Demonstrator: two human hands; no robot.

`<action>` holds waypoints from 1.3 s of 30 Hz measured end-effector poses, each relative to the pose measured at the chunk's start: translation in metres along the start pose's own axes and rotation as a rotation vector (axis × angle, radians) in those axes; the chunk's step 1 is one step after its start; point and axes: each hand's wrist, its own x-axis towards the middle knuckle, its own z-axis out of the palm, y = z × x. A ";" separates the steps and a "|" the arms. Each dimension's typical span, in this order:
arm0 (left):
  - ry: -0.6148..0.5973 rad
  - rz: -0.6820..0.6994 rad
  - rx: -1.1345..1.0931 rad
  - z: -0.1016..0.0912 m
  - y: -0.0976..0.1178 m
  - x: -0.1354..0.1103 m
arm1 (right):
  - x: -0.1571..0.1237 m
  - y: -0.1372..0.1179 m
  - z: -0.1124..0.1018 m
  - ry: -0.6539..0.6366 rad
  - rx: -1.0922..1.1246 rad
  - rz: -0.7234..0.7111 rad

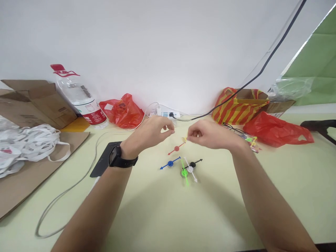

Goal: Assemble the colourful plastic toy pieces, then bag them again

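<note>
My right hand (pixel 203 134) is closed in a pinch on a small yellow arrow spinner (pixel 184 139), mostly hidden by the fingers. My left hand (pixel 153 131), with a black watch at its wrist, hovers to the left with thumb and forefinger apart and nothing visible between them. Just below the hands a red arrow spinner (pixel 176 148) lies on the table. Nearer to me is a blue arrow spinner (pixel 170 163). To its right, a black arrow spinner (pixel 193 164), a white arrow spinner (pixel 190 169) and a green arrow spinner (pixel 184 173) lie close together, their arrows overlapping.
A power strip (pixel 168 114) sits against the wall. At left are a large bottle (pixel 86 101), a red bag (pixel 123 112), white straps (pixel 39 143) and a dark phone-like slab (pixel 101 164). A striped bag (pixel 236 108) and another red bag (pixel 275 129) stand at right.
</note>
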 end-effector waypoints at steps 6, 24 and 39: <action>-0.030 0.003 -0.009 -0.001 -0.009 -0.001 | 0.020 0.007 0.040 -0.496 -0.075 0.165; -0.045 -0.084 -0.110 0.001 0.000 0.001 | 0.001 0.008 -0.011 -0.189 0.532 -0.081; -0.064 -0.073 -0.185 0.006 0.014 0.002 | -0.001 -0.011 -0.011 0.503 0.262 -0.051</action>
